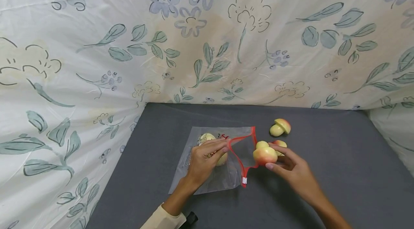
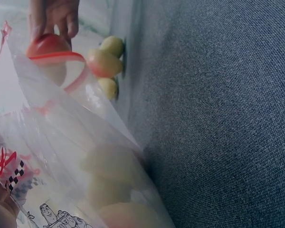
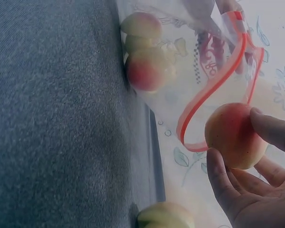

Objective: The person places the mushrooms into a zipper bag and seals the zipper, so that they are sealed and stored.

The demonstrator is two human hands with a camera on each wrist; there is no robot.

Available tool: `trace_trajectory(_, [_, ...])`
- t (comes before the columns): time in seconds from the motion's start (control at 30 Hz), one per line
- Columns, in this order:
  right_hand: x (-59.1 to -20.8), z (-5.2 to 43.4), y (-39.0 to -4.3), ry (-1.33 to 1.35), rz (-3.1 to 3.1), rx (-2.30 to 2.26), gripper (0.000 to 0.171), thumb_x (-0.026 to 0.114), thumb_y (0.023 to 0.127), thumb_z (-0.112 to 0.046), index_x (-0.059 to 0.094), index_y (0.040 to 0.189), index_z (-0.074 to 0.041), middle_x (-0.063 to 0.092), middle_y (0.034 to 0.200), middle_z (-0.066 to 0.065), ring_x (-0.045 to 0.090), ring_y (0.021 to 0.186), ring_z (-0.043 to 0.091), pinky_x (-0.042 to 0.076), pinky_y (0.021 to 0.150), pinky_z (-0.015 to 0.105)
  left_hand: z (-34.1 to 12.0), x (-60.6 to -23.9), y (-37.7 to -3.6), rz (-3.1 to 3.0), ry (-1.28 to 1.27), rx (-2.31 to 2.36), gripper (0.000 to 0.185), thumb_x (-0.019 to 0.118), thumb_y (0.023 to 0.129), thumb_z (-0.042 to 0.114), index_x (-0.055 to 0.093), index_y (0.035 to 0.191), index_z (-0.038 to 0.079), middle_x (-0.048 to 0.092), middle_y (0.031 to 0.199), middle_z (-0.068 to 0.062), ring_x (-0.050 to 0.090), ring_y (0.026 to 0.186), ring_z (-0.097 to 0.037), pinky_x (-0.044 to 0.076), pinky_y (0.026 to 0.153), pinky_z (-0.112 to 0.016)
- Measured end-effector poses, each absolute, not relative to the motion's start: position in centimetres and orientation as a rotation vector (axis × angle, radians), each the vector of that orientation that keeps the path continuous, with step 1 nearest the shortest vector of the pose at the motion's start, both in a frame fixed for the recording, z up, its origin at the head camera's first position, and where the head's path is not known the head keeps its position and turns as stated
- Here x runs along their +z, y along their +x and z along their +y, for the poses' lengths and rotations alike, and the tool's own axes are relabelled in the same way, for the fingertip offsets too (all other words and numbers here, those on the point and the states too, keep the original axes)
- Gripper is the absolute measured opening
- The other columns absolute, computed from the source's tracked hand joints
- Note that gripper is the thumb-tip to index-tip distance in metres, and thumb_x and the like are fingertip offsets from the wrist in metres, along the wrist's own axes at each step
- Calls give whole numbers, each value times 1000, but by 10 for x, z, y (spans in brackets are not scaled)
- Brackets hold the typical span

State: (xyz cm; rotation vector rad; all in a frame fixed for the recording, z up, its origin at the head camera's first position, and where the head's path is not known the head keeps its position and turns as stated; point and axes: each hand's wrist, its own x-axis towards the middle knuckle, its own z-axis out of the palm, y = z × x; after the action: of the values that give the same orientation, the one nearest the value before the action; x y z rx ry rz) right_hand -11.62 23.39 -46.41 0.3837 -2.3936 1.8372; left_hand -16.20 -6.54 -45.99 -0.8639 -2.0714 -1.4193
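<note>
A clear zip bag with a red zipper rim lies on the grey table. My left hand pinches the bag's upper edge and holds its mouth open. Apple pieces show through the plastic, also seen as apple pieces from the right wrist. My right hand grips a yellow-red apple piece right at the bag's mouth, the same apple piece beside the red rim. In the left wrist view that apple piece sits at the rim.
Loose apple wedges lie on the table behind my right hand, with another wedge just behind the held piece. A floral sheet walls the back and both sides. The bag carries a cartoon print.
</note>
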Motion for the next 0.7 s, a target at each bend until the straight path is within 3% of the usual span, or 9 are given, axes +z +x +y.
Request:
trace_trajectory(0.33, [-464,224,-121,391,-2405,1852,54,81,93,-2,62,144,-2,62,145,-6,72,110,5,62,87,25,-64,-459,-160,-2121,-838,-1408,29,82,92,6,81,121,6,79,122,-8,74,119,-25,61,97,-30])
trace_trajectory(0.53, [-466,218,-122,397,-2409,1869,52,83,92,-3,64,141,-5,62,145,7,72,111,6,63,86,27,-63,-460,-162,-2097,-859,-1416,31,81,90,0,81,121,5,79,121,-10,74,117,-30,61,95,-31])
trace_trajectory(0.7, [-465,214,-124,426,-2402,1847,49,82,92,-3,66,139,-6,62,142,16,72,109,8,63,87,25,-63,-461,-162,-2093,-867,-1404,29,81,91,3,81,121,5,79,121,-10,75,116,-30,61,94,-29])
